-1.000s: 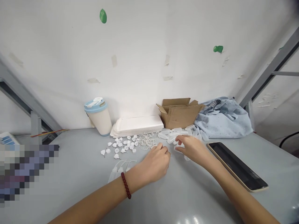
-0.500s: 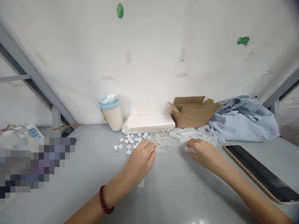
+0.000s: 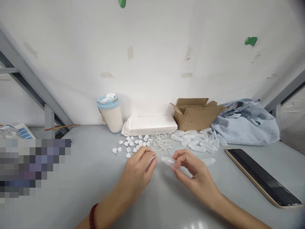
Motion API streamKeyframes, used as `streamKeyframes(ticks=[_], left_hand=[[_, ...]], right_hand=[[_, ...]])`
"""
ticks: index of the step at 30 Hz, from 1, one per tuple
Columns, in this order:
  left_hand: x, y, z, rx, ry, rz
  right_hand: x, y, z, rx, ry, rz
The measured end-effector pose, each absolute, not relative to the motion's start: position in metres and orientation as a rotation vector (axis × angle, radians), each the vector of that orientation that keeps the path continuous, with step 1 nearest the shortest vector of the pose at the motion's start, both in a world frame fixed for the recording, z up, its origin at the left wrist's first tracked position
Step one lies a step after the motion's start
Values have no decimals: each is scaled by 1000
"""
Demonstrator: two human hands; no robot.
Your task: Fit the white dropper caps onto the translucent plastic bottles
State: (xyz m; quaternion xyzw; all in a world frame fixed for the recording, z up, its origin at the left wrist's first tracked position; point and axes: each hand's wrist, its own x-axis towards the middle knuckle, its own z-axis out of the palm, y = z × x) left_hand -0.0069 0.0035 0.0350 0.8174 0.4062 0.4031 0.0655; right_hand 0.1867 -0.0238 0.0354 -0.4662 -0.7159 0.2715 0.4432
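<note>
My right hand pinches a small translucent plastic bottle between thumb and fingers, its narrow neck pointing left. Facing that neck is my left hand, fingers curled and thumb near the forefinger; whatever they may hold is hidden or too small to make out. Several small white pointed caps lie scattered beyond the left hand. Between the hands and farther back is a heap of thin white cords. More translucent bottles are piled behind my right hand, and one lies partly hidden beside it.
Along the wall stand a cup with a blue lid, a stack of white flat cartons and an open cardboard box. A pale blue cloth lies bunched at the right, with a phone in front of it.
My right hand has come from the bottle pile toward me and left, bringing a bottle out. My left hand has shifted slightly left and nearer. The view has moved a little.
</note>
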Motion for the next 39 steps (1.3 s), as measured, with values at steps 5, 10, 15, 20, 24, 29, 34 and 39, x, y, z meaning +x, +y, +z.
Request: streamKeyframes(ticks=[5, 10, 15, 20, 24, 29, 34, 39], left_hand=[[-3, -1, 41, 2370, 1156, 1289], [-1, -7, 45, 2121, 1241, 1280], [2, -12, 49, 2046, 1164, 1319], [4, -15, 49, 2155, 1121, 1351], [3, -16, 49, 2199, 1096, 1354], [5, -17, 47, 2197, 1076, 1336], [7, -19, 42, 2280, 1034, 1304], [7, -21, 36, 2435, 1025, 1240]], right_hand=[[183, -28, 45, -1128, -1395, 1222], [184, -28, 50, -1076, -1235, 1393], [183, -28, 45, -1030, -1235, 1500], [181, -29, 40, -1062, -1286, 1540], [178, -31, 40, -1069, -1336, 1484], [177, -32, 36, -1016, -1389, 1454], [178, -34, 30, -1054, -1456, 1381], [176, -34, 29, -1079, -1399, 1378]])
